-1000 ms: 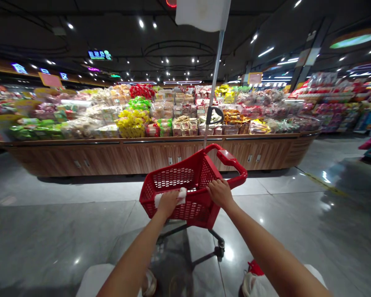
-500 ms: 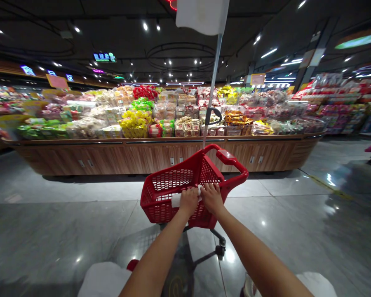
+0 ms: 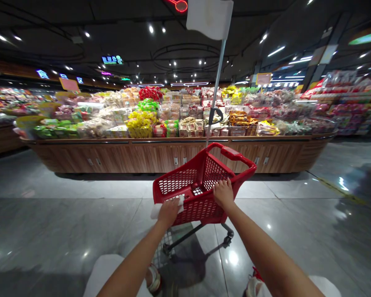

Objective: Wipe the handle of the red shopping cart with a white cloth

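A red shopping cart (image 3: 198,208) stands in front of me, turned sideways with its push handle (image 3: 231,153) to the right. My left hand (image 3: 168,211) is closed around a white cloth or wipe (image 3: 155,211) and presses it on the near rim of the basket, toward the left end. Farther right along the same rim, my right hand (image 3: 223,193) has its fingers curled over the edge. Nothing lies in the visible part of the basket. A pole with a white flag (image 3: 209,18) rises behind the cart's handle end.
Beyond the cart runs a long wooden display counter (image 3: 136,159), heaped with packaged foods (image 3: 191,126). More stacked goods (image 3: 348,107) stand at the far right. The grey tiled floor (image 3: 89,222) is shiny. My shoes show below, near the cart's wheels (image 3: 228,239).
My left hand has slid left along the rim with the white cloth. My right hand has shifted right, so the hands are now apart. The cart appears slightly farther right in view.
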`<action>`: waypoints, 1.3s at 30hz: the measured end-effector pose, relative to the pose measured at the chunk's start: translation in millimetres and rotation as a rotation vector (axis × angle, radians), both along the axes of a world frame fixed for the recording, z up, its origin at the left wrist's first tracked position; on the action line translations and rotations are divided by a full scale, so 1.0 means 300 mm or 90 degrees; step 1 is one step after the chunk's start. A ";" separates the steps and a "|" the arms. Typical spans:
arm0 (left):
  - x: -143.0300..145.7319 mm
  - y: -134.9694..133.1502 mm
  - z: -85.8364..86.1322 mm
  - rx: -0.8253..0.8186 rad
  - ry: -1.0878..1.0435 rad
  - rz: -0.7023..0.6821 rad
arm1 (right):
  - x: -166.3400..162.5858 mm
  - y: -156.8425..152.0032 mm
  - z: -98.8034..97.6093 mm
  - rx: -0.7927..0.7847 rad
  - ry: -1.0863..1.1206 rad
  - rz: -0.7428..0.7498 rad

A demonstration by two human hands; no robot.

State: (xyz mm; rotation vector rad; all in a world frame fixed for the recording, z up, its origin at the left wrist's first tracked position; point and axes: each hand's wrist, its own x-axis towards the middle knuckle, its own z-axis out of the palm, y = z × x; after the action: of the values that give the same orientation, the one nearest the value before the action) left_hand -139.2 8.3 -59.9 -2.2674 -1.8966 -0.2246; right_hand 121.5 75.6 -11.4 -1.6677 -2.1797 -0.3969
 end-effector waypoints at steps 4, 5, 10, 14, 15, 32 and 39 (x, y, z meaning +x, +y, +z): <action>0.227 0.049 0.024 0.005 -0.010 -0.040 | -0.106 -0.044 -0.054 -0.073 0.006 0.092; 0.264 0.055 0.027 0.007 -0.011 -0.040 | -0.119 -0.056 -0.068 -0.088 0.019 0.116; 0.249 0.032 0.020 -0.005 -0.011 -0.164 | -0.063 -0.081 -0.096 -0.093 0.049 0.172; 0.131 -0.003 0.023 -0.016 -0.035 -0.262 | 0.006 -0.055 -0.086 -0.110 0.049 0.171; 0.107 -0.012 0.024 -0.028 -0.036 -0.270 | 0.014 -0.046 -0.086 -0.120 0.050 0.173; -0.217 -0.047 -0.065 0.088 0.037 -0.446 | 0.040 -0.030 -0.030 -0.197 0.047 0.068; -0.102 -0.090 0.008 -0.029 -0.006 -0.350 | -0.246 -0.207 -0.075 -0.269 0.084 0.213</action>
State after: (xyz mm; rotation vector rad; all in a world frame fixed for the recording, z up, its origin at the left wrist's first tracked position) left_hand -169.9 -18.8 -57.5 -2.7729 -1.2480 -0.2619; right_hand 47.6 13.5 -33.8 -1.4225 -2.4984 0.2740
